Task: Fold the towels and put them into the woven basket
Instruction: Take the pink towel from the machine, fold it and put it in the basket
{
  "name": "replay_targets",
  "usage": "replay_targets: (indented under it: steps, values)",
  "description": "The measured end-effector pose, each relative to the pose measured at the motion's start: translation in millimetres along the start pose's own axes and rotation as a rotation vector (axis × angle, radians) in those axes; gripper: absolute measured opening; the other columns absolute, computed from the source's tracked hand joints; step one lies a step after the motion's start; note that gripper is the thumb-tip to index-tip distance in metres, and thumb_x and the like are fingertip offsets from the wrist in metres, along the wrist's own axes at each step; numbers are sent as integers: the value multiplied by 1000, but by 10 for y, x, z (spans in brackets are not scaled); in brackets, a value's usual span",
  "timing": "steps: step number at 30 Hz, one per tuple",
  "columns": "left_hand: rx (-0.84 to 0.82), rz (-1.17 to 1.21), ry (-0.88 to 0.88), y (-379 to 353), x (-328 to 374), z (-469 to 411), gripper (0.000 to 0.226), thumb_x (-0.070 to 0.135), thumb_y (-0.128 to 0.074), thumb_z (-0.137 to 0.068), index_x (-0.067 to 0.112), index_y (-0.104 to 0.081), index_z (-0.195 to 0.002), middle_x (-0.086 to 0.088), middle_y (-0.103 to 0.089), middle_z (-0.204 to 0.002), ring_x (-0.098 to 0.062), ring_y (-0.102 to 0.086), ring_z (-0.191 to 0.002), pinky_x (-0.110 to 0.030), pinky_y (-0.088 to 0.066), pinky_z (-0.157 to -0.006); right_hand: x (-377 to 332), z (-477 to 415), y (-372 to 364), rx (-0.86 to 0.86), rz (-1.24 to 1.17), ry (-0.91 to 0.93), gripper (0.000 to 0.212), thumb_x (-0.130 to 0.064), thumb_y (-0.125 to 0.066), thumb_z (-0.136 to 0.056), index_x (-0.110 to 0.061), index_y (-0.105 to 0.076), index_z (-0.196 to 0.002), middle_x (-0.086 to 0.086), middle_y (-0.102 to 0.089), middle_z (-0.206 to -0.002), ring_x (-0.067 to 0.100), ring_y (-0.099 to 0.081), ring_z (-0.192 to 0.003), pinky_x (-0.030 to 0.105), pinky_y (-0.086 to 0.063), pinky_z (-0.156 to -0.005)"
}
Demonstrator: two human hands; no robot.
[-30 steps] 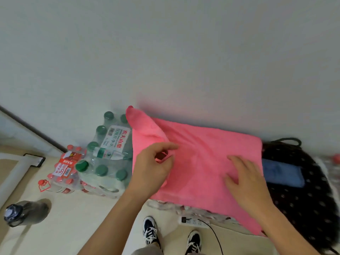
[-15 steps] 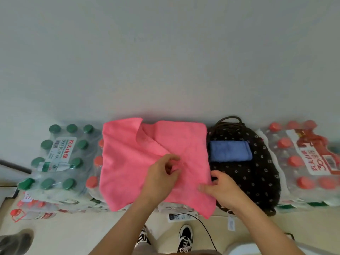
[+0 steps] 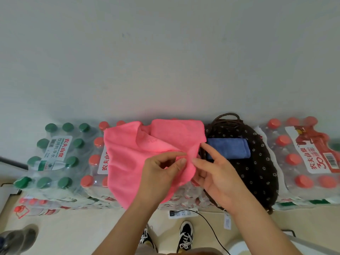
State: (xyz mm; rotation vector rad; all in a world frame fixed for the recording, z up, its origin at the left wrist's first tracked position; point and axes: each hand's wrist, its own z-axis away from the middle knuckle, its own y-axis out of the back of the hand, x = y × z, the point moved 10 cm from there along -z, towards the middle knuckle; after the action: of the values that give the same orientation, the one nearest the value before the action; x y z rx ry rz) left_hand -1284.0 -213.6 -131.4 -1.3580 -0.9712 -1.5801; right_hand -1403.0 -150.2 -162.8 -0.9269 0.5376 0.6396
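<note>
Here, the left hand (image 3: 160, 179) pinches the pink towel (image 3: 128, 159) spread over bottle packs (image 3: 55, 153) labelled 农夫山泉. The right hand (image 3: 219, 177), fingers loosely extended, touches the towel's edge beside the woven basket (image 3: 257, 173), which holds a blue towel (image 3: 228, 148).

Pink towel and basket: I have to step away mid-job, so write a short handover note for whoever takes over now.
Left hand pinches a fold of the pink towel. Right hand is open, thumb at the towel's edge.
Pink towel lies partly folded on the water bottle packs, beside the basket.
Done: blue towel folded, in the basket.
Left: finish folding the pink towel, put it in the basket.
</note>
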Motion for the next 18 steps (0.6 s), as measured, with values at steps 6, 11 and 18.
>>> replay_targets:
  steps: [6, 11, 18]
  values:
    - [100, 232, 118, 128, -93, 1, 16, 6, -74, -71, 18, -77, -82, -13, -69, -75, -20, -62, -71, -32, -51, -68, -99, 51, -263, -118, 210, 157, 39, 18, -46, -86, -9, -67, -104, 12, -72, -98, 20, -68, -88, 22, -55, -75]
    - [103, 364, 152, 143, -22, 22, 19, 7, -70, -70, 4, -72, -88, -12, -72, -78, -25, -67, -73, -30, -57, -62, -420, 167, -483, -44, 764, 537, 32, 6, -73, -76, -24, -72, -89, -4, -67, -96, 12, -67, -93, 23, -53, -82]
    - [100, 415, 147, 203, 121, -5, 15, 11, -70, -73, 13, -78, -86, -16, -71, -83, -24, -66, -67, -28, -54, -53, -667, 219, -649, 95, 1101, 812, 13, -16, -76, -76, -23, -66, -75, -12, -56, -102, 5, -60, -88, 14, -45, -75]
